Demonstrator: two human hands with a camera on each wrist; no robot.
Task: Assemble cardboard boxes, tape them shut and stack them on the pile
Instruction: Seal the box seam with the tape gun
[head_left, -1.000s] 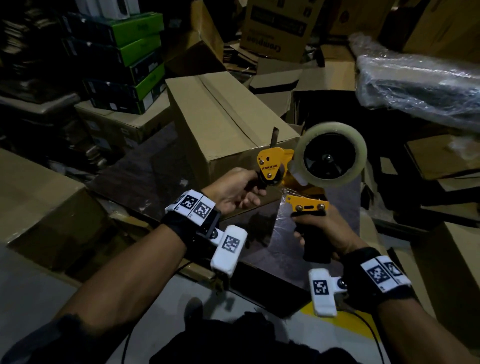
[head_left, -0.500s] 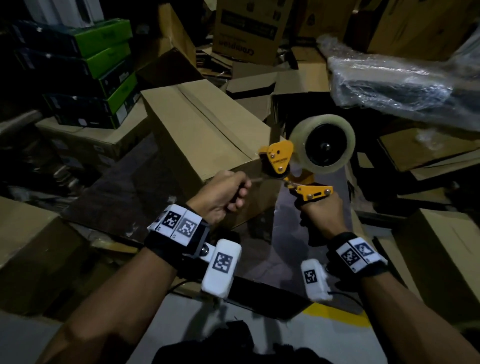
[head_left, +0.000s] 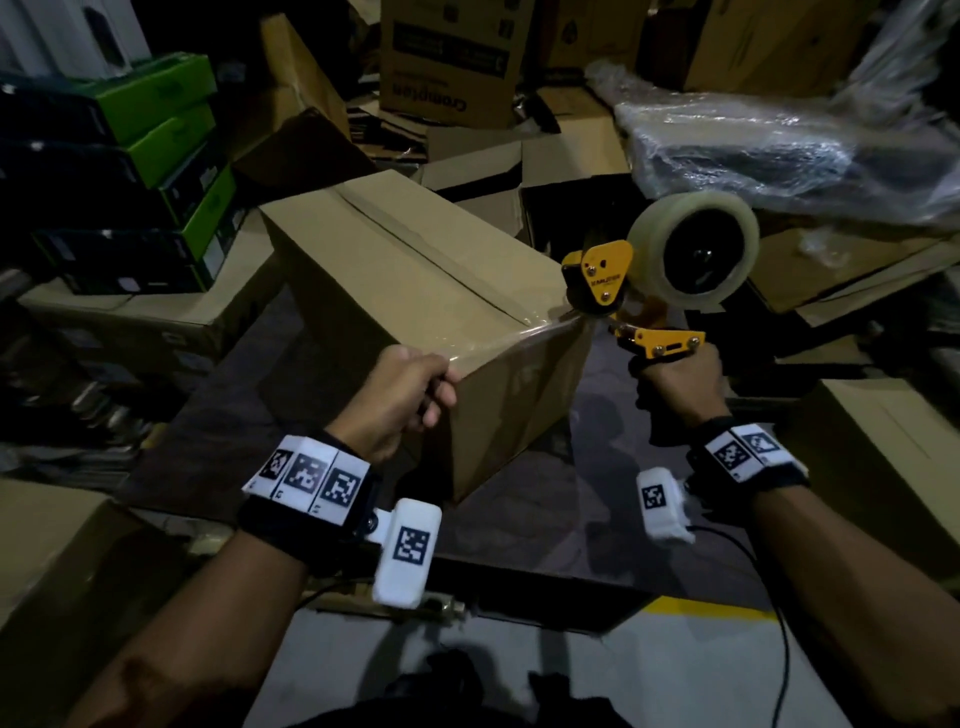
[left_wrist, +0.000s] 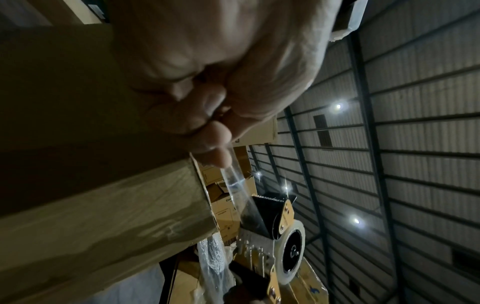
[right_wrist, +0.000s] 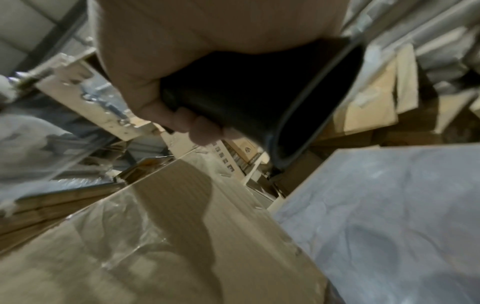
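Observation:
A closed brown cardboard box (head_left: 395, 270) stands in front of me, with clear tape along its top seam. My left hand (head_left: 405, 400) pinches the free end of a clear tape strip (head_left: 514, 332) at the box's near top edge; the strip (left_wrist: 233, 181) shows past my fingertips in the left wrist view. The strip runs right to a yellow tape dispenser (head_left: 644, 275) with a clear roll, held just off the box's near right corner. My right hand (head_left: 680, 384) grips its black handle (right_wrist: 249, 98).
Green and black cartons (head_left: 135, 171) are stacked at the left. A plastic-wrapped bundle (head_left: 779, 145) lies at the right. Flat and assembled cardboard boxes (head_left: 447, 57) crowd the back and both sides. A yellow floor line (head_left: 706, 608) runs near my feet.
My left hand has moved left along the box's near edge, away from the dispenser, drawing a length of tape out. The dispenser has gone slightly up and right.

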